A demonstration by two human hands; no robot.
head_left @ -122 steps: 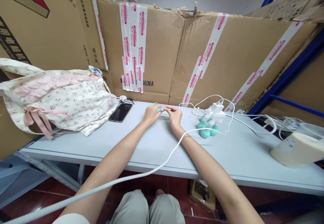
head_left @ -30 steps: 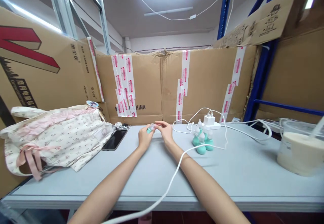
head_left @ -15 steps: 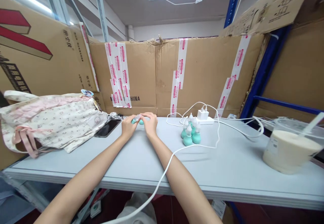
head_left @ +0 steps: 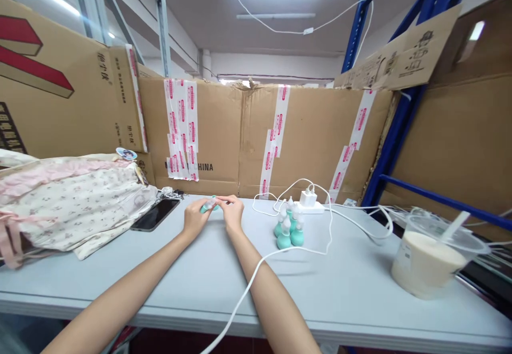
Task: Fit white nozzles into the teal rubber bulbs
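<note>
Near the back of the table, my left hand (head_left: 194,219) is closed around a teal bulb aspirator (head_left: 205,206) with a clear tip. The fingers of my right hand (head_left: 232,215) pinch together at that clear tip, so both hands meet on the same piece. A second bit of teal (head_left: 215,205) shows just behind the fingers, mostly hidden. To the right of my right hand, several matching teal bulb aspirators (head_left: 284,239) stand upright in a tight cluster, clear tips pointing up.
A white cable (head_left: 256,276) runs over my right forearm towards a white power strip with a charger (head_left: 309,199). At right stands a plastic cup of beige drink (head_left: 430,263). A black phone (head_left: 155,215) and a floral bag (head_left: 92,199) lie at left; cardboard (head_left: 220,135) walls the back.
The whole view has shifted, tilting up and turning slightly right. Both hands stay together on the aspirator, with only small finger movements. The cluster of aspirators stands as before.
</note>
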